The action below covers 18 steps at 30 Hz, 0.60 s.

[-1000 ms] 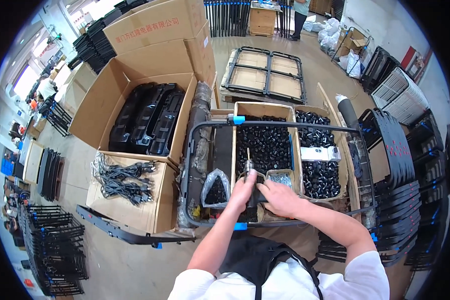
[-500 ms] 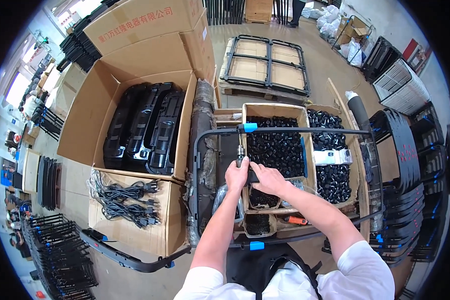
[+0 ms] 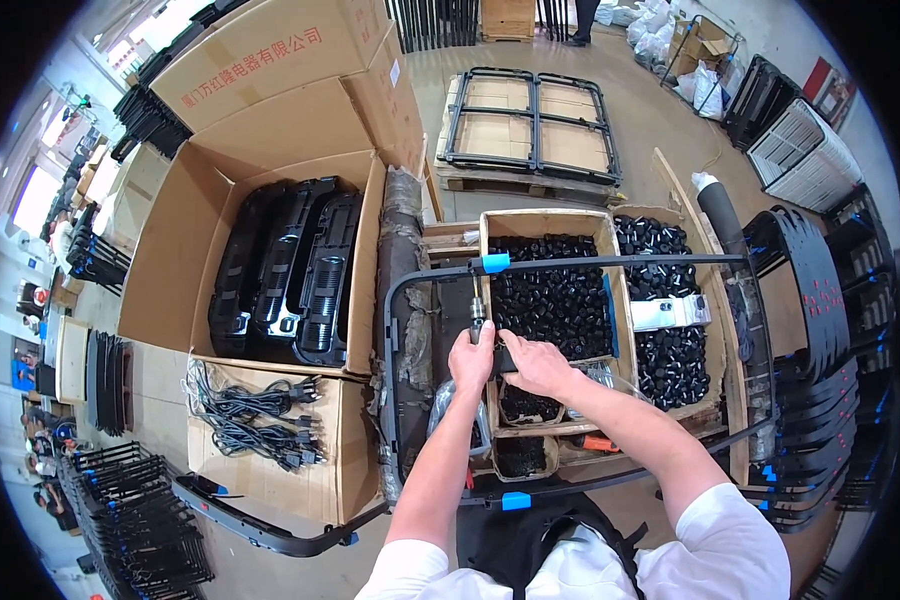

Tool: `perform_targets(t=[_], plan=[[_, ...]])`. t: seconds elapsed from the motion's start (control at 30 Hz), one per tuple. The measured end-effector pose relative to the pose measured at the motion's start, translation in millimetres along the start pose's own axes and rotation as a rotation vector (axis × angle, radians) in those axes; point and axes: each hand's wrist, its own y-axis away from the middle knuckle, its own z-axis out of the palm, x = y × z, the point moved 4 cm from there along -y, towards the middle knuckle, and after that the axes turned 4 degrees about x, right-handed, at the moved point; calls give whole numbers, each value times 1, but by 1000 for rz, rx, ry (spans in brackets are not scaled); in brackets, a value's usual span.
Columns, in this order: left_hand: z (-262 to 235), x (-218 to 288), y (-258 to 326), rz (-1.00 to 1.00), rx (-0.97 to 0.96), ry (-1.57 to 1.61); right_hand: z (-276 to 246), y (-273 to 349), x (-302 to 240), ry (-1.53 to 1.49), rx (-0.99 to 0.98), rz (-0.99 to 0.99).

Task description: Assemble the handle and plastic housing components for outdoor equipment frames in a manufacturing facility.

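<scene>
nearest, hands: two; left hand [image 3: 470,355] gripping a power screwdriver [image 3: 477,318] upright, right hand [image 3: 535,362] closed on its black body
frame: one black metal frame [image 3: 610,263], screwdriver tip just below its top bar
behind: two wooden crates of black plastic parts [image 3: 555,295]
far left: one cardboard box [image 3: 270,190], three black panels [image 3: 285,270]

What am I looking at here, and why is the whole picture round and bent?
It comes from a wide fisheye camera worn on a person's head, looking down, so straight edges curve. No machine works here: just two bare hands. The left hand grips a slim metal tool upright; the right hand rests beside it on a small dark part I cannot make out. Both work over a black metal frame that lies across wooden boxes of small black parts. To the left stand a big carton of black moulded panels and a box of black power cords.
</scene>
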Motion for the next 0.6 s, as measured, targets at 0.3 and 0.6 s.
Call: perform_targets(t=[0.3, 0.6], plan=[[-3, 15, -6, -2, -57, -207, 3, -5, 6, -36, 60, -34], [-5, 35, -8, -31, -142, -359, 4, -10, 11, -69, 22, 12]])
